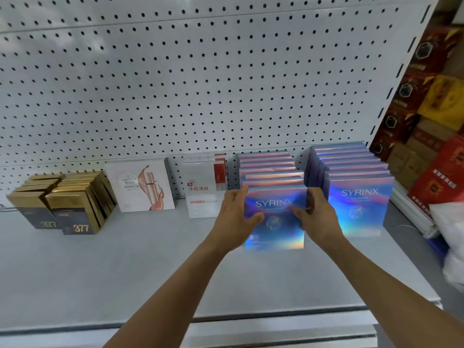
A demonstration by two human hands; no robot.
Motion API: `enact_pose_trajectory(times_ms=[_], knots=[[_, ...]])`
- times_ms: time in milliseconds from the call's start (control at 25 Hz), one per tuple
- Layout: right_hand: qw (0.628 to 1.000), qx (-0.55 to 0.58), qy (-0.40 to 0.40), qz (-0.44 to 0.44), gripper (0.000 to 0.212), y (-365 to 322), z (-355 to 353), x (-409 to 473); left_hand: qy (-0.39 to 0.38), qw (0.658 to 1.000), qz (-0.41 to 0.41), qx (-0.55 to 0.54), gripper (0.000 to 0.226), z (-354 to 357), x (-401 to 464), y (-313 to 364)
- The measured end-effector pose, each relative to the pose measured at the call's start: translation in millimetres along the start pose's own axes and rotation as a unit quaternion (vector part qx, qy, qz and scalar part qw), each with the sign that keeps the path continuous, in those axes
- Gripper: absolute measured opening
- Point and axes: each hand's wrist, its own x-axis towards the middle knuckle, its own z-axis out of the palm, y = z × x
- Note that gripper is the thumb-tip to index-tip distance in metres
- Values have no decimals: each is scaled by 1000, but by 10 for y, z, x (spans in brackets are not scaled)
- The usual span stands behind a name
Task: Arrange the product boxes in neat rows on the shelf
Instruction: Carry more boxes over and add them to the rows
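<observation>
SYRINX box (front of its row) sits gripped between left hand and right hand.

Bright, even, cool overhead light, no hard shadows. Soft shadow under the boxes and forearms on the shelf. Holographic glare on the front SYRINX box between the left hand and right hand, rainbow bands low on its face. Wide-angle bend: pegboard rows curve above the hands. Far right of the right hand, white bag is motion-blurred; red cartons soft. Small print unreadable.
</observation>
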Motion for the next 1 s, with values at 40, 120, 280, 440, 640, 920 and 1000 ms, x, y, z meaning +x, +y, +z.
enact_pose_trajectory(times_ms=[40, 120, 280, 440, 640, 920, 1000], knots=[[999, -34, -10, 0, 33, -3, 9, 12, -2, 1000, 0, 11, 70, -3, 15, 12], [994, -105, -28, -9, 37, -8, 20, 19, -1, 1000, -1, 24, 69, -10, 49, 22], [976, -207, -49, -38, 63, -24, 35, -54, 10, 999, 13, 52, 67, -20, 23, -12], [948, -278, 26, -156, 81, -126, 168, -334, 53, 988, 46, 140, 73, -78, -225, -130], [924, -258, 24, -281, 65, -354, 552, -808, 128, 953, 59, 266, 75, -191, -845, -583], [909, -190, -60, -366, 45, -1008, 1551, -1591, 223, 944, -45, 239, 68, -1004, -1899, -1337], [905, -178, -96, -374, 47, -1283, 1985, -1879, 219, 941, -76, 247, 69, -1381, -2270, -1665]])
